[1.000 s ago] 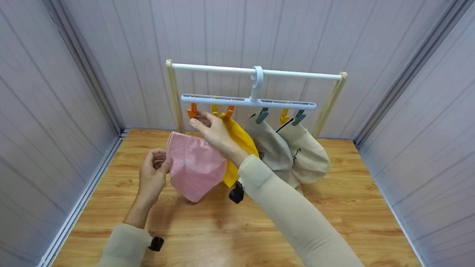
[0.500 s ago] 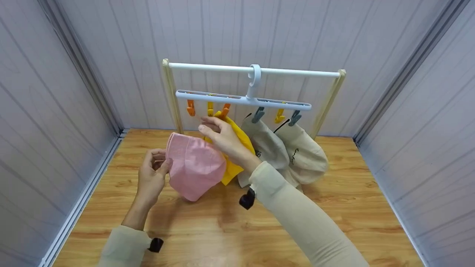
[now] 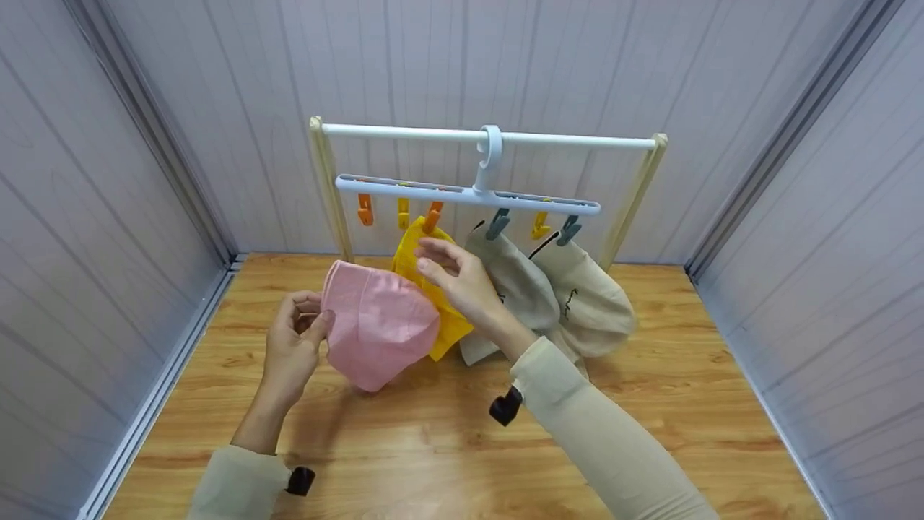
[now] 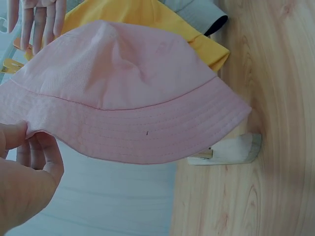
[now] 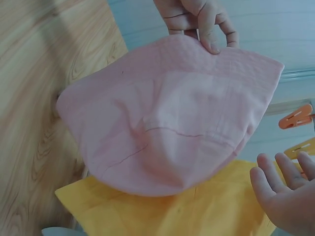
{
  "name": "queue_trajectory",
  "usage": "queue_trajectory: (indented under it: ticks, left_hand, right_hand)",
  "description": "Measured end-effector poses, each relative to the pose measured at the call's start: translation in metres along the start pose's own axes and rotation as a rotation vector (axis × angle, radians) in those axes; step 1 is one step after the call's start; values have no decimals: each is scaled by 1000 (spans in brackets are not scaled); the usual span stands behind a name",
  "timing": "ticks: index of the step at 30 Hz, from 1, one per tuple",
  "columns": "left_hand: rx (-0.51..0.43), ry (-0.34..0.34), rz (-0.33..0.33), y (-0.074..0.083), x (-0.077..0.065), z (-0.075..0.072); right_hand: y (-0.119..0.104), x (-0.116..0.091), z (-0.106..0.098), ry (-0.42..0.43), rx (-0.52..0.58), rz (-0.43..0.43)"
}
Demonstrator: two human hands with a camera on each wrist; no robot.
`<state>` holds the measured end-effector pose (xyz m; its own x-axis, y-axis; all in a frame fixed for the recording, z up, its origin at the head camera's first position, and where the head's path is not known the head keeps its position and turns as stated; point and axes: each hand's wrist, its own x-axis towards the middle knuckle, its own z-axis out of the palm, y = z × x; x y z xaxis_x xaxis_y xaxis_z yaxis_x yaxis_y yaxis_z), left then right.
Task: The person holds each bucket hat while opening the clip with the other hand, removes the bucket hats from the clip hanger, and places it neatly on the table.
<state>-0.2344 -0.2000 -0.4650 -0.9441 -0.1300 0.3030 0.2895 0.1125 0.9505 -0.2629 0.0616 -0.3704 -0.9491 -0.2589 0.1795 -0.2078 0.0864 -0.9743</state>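
Observation:
My left hand (image 3: 292,347) pinches the brim of a pink bucket hat (image 3: 379,318) between thumb and fingers. In the left wrist view the hat (image 4: 123,88) spreads out from the pinched brim (image 4: 44,113). Beside the hat, my right hand (image 3: 465,282) holds nothing, its fingers loosely bent in front of a yellow hat (image 3: 408,249). That yellow hat hangs from an orange clothespin (image 3: 433,217) on a pale blue clip hanger (image 3: 404,190). Left of it, another orange clothespin (image 3: 365,211) and a yellow one (image 3: 403,212) hang with nothing in them.
The hanger hooks over a white rod (image 3: 577,140) on wooden posts (image 3: 634,206). A grey hat (image 3: 516,278) and a cream hat (image 3: 595,303) hang from grey clothespins on the right. Panelled walls (image 3: 202,87) enclose the wooden floor (image 3: 404,448).
My right hand has drawn back from the leftmost orange clothespin, moving right and down. The hanger appears slightly farther left. My left hand keeps holding the pink hat in nearly the same place.

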Motion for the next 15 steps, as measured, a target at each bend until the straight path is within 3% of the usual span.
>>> queue_trajectory:
  ticks: [7,15]
  left_hand:
    - [-17,-12,4,6,0,3]
    - [-37,-31,-17,31,-6,8]
  right_hand:
    - [9,-21,-12,46,-41,-101]
    - [31,-32,-23,100,0,-158]
